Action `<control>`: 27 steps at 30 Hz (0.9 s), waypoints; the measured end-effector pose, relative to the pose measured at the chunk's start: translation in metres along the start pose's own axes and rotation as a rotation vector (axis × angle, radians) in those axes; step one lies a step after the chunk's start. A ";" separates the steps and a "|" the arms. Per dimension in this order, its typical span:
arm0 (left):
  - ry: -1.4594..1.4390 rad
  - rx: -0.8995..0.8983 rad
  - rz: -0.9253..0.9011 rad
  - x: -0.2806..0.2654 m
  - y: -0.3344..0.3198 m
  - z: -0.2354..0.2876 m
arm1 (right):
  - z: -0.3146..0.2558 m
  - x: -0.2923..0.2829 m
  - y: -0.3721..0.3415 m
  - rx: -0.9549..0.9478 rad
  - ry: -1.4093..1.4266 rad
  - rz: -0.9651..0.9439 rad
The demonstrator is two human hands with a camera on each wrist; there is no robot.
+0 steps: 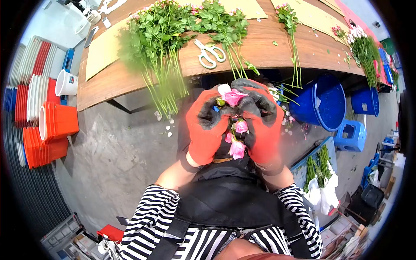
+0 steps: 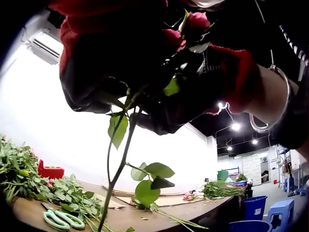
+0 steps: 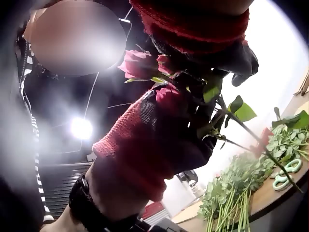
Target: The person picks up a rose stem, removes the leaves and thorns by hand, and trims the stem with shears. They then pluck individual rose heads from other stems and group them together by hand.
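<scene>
A spray of pink roses [image 1: 234, 98] is between my two hands, in front of the chest, with more blooms hanging below the top one. My left hand [image 1: 206, 122], in a red glove with a black palm, has its fingers curled at the top bloom. Gloved the same way, my right hand [image 1: 265, 123] pinches it from the other side. In the left wrist view the leafy stem [image 2: 120, 166] slants down and away from the fingers. Dark gloves hide the exact contact points.
Bundles of leafy roses [image 1: 158, 34] lie on the wooden table [image 1: 104, 89], beside scissors [image 1: 209, 55] with pale green handles. Blue buckets [image 1: 333, 102] and a blue stool [image 1: 350, 135] stand at right. Orange buckets [image 1: 58, 121] are stacked at left. Petals dot the floor.
</scene>
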State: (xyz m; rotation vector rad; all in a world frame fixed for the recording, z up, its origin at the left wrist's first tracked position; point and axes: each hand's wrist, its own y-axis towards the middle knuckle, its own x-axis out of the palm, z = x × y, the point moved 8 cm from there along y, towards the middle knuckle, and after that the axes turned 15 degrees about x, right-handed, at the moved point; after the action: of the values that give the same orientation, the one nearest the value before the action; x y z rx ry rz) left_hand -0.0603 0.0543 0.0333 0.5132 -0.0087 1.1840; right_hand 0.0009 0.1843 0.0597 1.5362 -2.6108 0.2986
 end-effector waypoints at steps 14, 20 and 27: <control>-0.223 -0.256 -0.136 0.003 -0.004 -0.027 | -0.011 -0.005 0.016 0.021 -0.206 -0.149; -0.272 -0.343 -0.193 0.000 -0.007 -0.037 | 0.009 -0.003 0.014 0.197 0.135 -0.198; -0.428 -0.302 -0.382 0.011 -0.006 -0.038 | 0.019 -0.008 0.014 0.301 0.342 -0.251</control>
State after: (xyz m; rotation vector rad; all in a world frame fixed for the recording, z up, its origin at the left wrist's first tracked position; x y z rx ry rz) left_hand -0.0607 0.0769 -0.0002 0.4661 -0.4324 0.6680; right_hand -0.0073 0.1932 0.0377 1.6982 -2.1585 0.8763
